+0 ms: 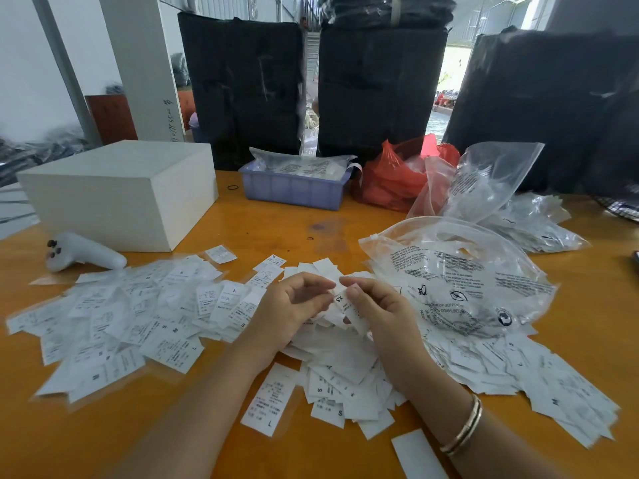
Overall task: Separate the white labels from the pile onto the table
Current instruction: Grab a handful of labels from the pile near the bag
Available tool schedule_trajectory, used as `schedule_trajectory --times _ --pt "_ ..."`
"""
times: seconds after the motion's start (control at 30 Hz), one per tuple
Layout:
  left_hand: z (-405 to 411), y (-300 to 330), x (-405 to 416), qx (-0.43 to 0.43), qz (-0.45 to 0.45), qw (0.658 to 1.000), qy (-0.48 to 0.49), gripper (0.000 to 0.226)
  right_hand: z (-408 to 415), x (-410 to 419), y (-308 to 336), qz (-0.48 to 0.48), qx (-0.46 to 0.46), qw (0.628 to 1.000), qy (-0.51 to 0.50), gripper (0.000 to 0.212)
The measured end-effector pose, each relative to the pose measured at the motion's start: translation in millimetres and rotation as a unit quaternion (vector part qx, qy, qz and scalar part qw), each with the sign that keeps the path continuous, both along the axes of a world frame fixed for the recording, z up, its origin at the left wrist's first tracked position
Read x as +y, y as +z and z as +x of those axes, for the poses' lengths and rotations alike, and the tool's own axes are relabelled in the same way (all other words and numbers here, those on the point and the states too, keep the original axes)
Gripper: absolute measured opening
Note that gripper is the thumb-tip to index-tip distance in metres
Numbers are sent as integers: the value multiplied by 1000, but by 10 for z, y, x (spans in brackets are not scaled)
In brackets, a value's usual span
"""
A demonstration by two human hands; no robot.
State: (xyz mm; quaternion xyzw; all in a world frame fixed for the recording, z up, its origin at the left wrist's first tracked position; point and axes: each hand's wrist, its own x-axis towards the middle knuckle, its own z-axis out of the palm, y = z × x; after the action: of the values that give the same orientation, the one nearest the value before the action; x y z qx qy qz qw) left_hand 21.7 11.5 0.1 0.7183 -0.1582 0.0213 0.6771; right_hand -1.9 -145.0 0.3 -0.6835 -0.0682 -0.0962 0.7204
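We see right hand (377, 305) at frame centre, thumb and curled fingers pinching white label (342, 305) marked "SX"; left hand (294, 309) beside it, fingers loosely curled, touching same small bunch. Pile (345, 371) under hands, labels reading "S", "L". Spread labels (114, 319) at left show "S", "M", "L". Clear bag (460, 281) at right, warning print partly legible: "SUFFOCA…", "CRIBS, BEDS"

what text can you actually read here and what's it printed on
"SX" on the label pinched in the hands, right hand.
"L" on the single label near the table's front edge.
"S", "M", "L" on labels in the left spread.
"OF SUFFOC", partly legible, on the clear zip bag.
Fine print on labels and bags: too small or blurred to read.
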Motion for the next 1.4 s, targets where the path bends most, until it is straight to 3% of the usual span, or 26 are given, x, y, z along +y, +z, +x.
schedule_trajectory --times 0.2,0.5,0.87,1.2,1.4 --pt "10 3 7 5 -4 1000 22 14 7 10 -31 2 -3 1000 23 38" --pt "3 21 13 37 -28 999 20 6 15 -17 -29 35 -112 992 -37 32" --pt "31 -13 19 41 -9 999 20 7 -44 55 -20 -127 -208 964 -103 42" --pt "26 -22 23 45 -17 999 8 7 -34 60 -33 -178 -254 941 -136 36" --pt "23 -18 12 31 -8 999 5 2 -30 80 -53 -165 -219 955 -110 38"
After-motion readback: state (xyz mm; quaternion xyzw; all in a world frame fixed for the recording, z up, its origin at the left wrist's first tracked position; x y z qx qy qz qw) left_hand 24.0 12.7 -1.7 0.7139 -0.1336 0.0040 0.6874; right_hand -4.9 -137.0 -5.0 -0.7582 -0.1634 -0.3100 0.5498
